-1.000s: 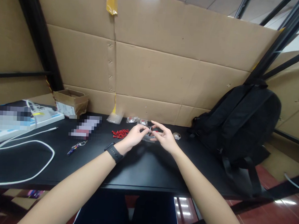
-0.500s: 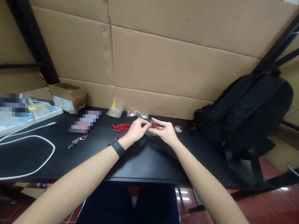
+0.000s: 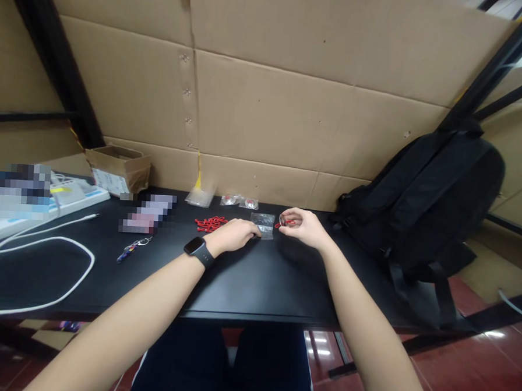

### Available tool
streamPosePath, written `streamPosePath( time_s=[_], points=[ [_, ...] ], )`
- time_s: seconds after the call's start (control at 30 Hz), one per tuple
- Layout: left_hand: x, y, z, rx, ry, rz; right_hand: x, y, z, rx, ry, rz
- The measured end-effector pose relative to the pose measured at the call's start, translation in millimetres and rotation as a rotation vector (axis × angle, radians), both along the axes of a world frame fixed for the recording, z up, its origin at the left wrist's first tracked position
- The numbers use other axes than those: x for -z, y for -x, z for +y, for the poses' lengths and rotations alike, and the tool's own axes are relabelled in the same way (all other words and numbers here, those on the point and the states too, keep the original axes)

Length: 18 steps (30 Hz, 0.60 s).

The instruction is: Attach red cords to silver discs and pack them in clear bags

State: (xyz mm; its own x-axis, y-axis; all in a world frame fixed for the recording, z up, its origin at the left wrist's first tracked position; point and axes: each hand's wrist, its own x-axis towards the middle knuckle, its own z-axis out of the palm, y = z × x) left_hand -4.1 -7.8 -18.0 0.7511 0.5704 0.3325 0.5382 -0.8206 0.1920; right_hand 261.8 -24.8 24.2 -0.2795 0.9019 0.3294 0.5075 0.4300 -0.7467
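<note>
My left hand (image 3: 235, 236), with a black watch on the wrist, rests curled on the black desk (image 3: 247, 282), its fingertips at the edge of a small clear plastic bag (image 3: 263, 225). My right hand (image 3: 305, 227) is held just right of the bag, fingers pinched on a small red piece (image 3: 286, 222). A heap of several red pieces (image 3: 210, 222) lies left of my left hand. Two small packets (image 3: 239, 201) sit behind the bag, near the cardboard wall.
A black backpack (image 3: 431, 193) leans at the desk's right end. At the left lie a white cable (image 3: 60, 266), a power strip (image 3: 59, 199), a small cardboard box (image 3: 119, 167), a key ring (image 3: 133, 248) and a clear packet (image 3: 199, 197). Cardboard sheets form the back wall.
My hands were together over the bag holding a small item; they have parted. The left hand dropped to the desk, the right moved right with a red piece, and the clear bag lies uncovered.
</note>
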Motion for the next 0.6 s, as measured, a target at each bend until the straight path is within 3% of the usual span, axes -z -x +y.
streamPosePath(
  time_s=[0.1,0.27,0.6],
  points=[
    [-3.0,-3.8,-7.2,0.049,-0.039,0.041,-3.1,-5.7,-1.9,-0.023,0.04,-0.173],
    [-5.7,-11.6,-20.8,0.001,-0.117,0.113,-8.3,-7.1,-6.8,-0.008,0.046,-0.403],
    [-2.1,-12.8,-23.3,-0.06,-0.041,0.122,-7.8,-2.1,-6.9,0.044,0.042,-0.487]
  ],
)
